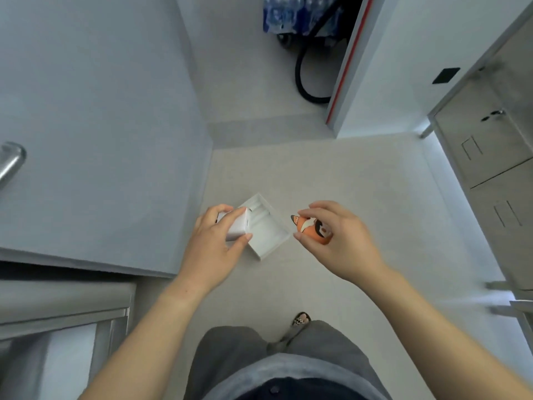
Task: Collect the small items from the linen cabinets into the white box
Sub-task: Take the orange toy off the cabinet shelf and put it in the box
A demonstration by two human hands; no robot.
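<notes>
1. Closest to me I see grey trousers (277, 359) and one patterned slipper (301, 318) on the pale floor (331, 174).
2. At lower left stands a grey cabinet (57, 313), and above it a wide pale door panel (95, 125) with a metal handle (10, 163) at its left edge.
3. Both bare forearms reach forward over the floor, well above it.
4. My left hand (212, 243) has its grip closed on the white box (259, 226), thumb on the near side and fingers wrapped over the left end; a white inner piece sits under those fingers.
5. The box is open at the top and tilted, and its interior shows ridged white compartments; I cannot tell whether anything lies in them.
6. My right hand (337, 235) has its grip closed around an orange fox figurine (310, 229), pinched between thumb and fingers.
7. The figurine's pointed snout faces the box, just beside its right edge without touching.
8. To the right runs a bank of metal cabinets (490, 180) with slotted doors.
9. Farther off, a white door (403, 62) with a red edge stands open.
10. Beyond it, a black hose (301, 79) curls beside a wheeled trolley with blue packs (291, 13).
</notes>
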